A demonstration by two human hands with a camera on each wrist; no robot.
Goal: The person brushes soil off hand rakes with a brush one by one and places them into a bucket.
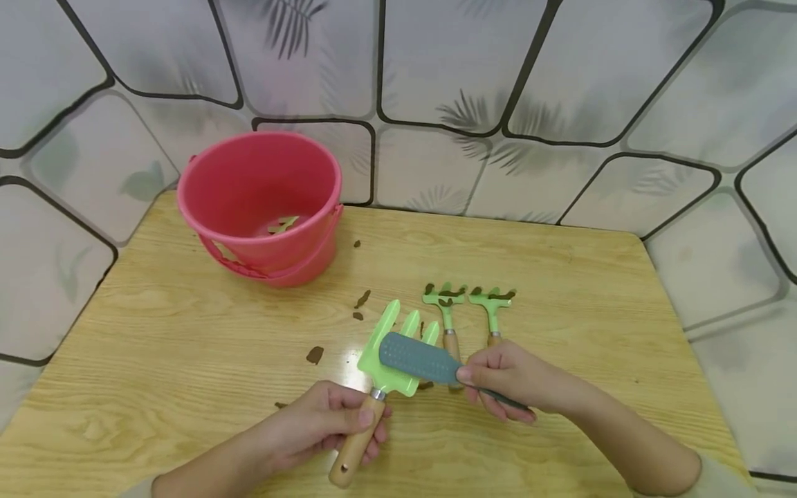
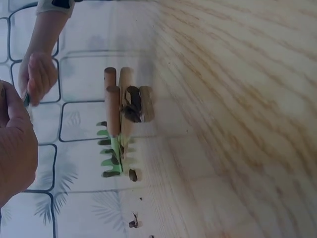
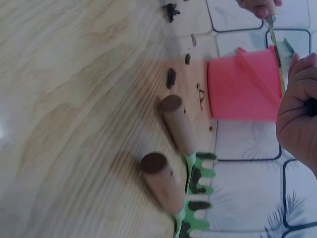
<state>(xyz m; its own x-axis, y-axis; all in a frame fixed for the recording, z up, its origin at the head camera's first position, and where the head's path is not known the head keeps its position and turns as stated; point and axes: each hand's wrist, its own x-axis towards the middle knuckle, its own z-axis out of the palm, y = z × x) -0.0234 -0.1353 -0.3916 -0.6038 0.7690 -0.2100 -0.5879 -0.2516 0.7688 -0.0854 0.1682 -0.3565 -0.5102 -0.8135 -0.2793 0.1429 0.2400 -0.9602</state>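
Note:
My left hand [image 1: 330, 423] grips the wooden handle of a light green garden fork [image 1: 387, 377], its three tines pointing up and away over the table. In my right hand [image 1: 513, 379] is the thin handle of a grey-blue brush [image 1: 418, 357] with a dotted, paddle-shaped head. The brush head lies across the fork's green plate in the head view and hides part of it. The left wrist view shows the left hand [image 2: 15, 148] at its edge; the right hand [image 3: 301, 109] shows likewise in the right wrist view.
Two small green rakes with brown stains and wooden handles, a left rake [image 1: 447, 319] and a right rake [image 1: 492, 319], lie beyond my right hand. A pink bucket [image 1: 305, 259] with green pieces [image 1: 285, 225] inside stands back left. Brown scraps [image 1: 315, 355] dot the wooden table [image 1: 205, 360].

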